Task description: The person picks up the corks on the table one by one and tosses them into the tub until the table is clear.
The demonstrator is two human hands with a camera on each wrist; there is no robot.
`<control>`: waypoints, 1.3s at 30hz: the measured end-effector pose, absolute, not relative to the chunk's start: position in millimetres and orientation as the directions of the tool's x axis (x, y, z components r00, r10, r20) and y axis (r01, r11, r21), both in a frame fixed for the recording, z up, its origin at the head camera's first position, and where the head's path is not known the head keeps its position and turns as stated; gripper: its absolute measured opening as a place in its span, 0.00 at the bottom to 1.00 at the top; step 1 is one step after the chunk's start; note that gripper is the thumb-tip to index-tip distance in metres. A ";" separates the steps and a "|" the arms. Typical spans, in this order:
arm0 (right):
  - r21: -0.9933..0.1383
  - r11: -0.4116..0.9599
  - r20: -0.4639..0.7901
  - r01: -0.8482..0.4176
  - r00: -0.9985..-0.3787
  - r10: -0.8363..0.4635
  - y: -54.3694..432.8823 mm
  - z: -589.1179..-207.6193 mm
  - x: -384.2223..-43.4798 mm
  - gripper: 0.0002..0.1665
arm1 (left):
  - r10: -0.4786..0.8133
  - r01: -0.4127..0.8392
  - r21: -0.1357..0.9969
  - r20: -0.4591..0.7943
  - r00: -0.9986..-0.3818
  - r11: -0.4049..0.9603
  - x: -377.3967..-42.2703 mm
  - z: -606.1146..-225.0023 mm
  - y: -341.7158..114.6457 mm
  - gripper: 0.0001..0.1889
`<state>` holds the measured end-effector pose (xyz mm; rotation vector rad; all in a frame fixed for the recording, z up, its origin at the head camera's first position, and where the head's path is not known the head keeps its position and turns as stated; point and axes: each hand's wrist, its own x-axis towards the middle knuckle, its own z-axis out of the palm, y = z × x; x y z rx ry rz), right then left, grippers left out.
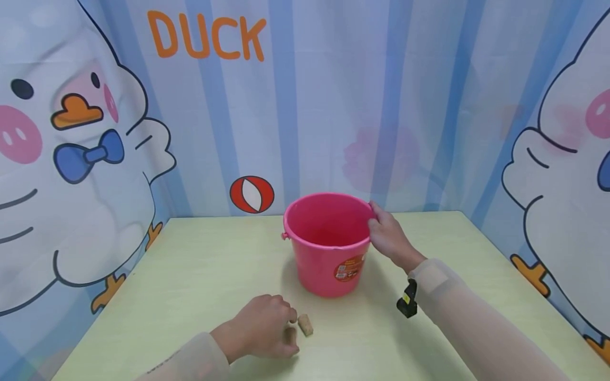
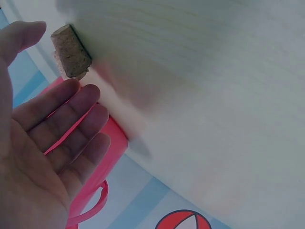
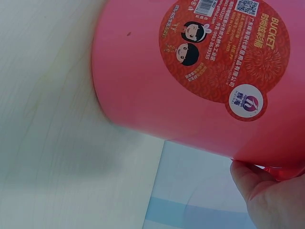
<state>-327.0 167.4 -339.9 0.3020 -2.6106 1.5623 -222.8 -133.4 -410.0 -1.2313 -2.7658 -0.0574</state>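
Note:
A pink bucket (image 1: 329, 270) stands upright on the table, its round red label (image 3: 224, 52) filling much of the right wrist view. My right hand (image 1: 393, 235) grips the bucket's rim at the right side; most of its fingers are hidden in the right wrist view. In front of the bucket a small cork (image 1: 305, 325) lies on the tabletop. Just left of that cork is my left hand (image 1: 267, 327), thumb and fingers spread apart with nothing between them. The left wrist view shows the cork (image 2: 71, 51) just beyond the fingertips, with a paler piece partly hidden behind it.
The pale table (image 1: 209, 259) reaches back to a blue striped curtain (image 1: 314, 95) printed with ducks. A pink bucket handle (image 2: 93, 207) hangs at the bucket's side. My right wrist wears a black strapped device (image 1: 407, 300).

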 end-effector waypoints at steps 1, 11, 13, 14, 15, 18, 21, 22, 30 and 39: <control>-0.862 0.460 0.174 -0.212 -0.977 -0.125 167.4 -339.9 -327.0 0.37 | 0.739 0.743 -0.021 0.125 -0.662 0.669 -223.0 -411.2 -133.6 0.18; -0.856 0.473 0.172 -0.210 -0.977 -0.122 167.5 -339.5 -326.7 0.37 | 0.742 0.744 -0.017 0.094 -0.663 0.667 -221.0 -411.2 -133.5 0.17; -0.856 0.473 0.169 -0.207 -0.978 -0.121 167.4 -339.5 -326.2 0.37 | 0.743 0.745 -0.002 0.079 -0.665 0.667 -221.3 -411.5 -132.9 0.17; -0.858 0.471 0.167 -0.205 -0.978 -0.122 167.3 -339.5 -325.9 0.37 | 0.743 0.745 0.006 0.071 -0.666 0.667 -221.5 -411.7 -132.6 0.17; -0.859 0.470 0.165 -0.203 -0.979 -0.122 167.2 -339.5 -325.8 0.37 | 0.742 0.745 0.013 0.067 -0.667 0.667 -221.7 -411.9 -132.5 0.17; -0.861 0.466 0.164 -0.202 -0.979 -0.121 167.1 -339.6 -325.7 0.37 | 0.743 0.745 0.038 0.061 -0.667 0.666 -221.8 -412.3 -132.2 0.16; -0.862 0.464 0.168 -0.205 -0.978 -0.121 166.9 -339.7 -325.9 0.37 | 0.745 0.749 0.045 0.075 -0.662 0.661 -221.4 -412.8 -132.2 0.15; -0.862 0.464 0.167 -0.204 -0.979 -0.120 166.9 -339.8 -326.1 0.37 | 0.747 0.751 0.043 0.080 -0.660 0.659 -221.2 -413.0 -132.1 0.14; -0.863 0.461 0.167 -0.206 -0.978 -0.123 167.4 -339.9 -326.4 0.37 | 0.749 0.754 0.037 0.098 -0.656 0.656 -220.3 -413.0 -132.1 0.12; -0.864 0.461 0.167 -0.205 -0.978 -0.123 167.3 -339.9 -326.5 0.37 | 0.743 0.750 0.045 0.103 -0.661 0.660 -221.1 -409.6 -132.7 0.11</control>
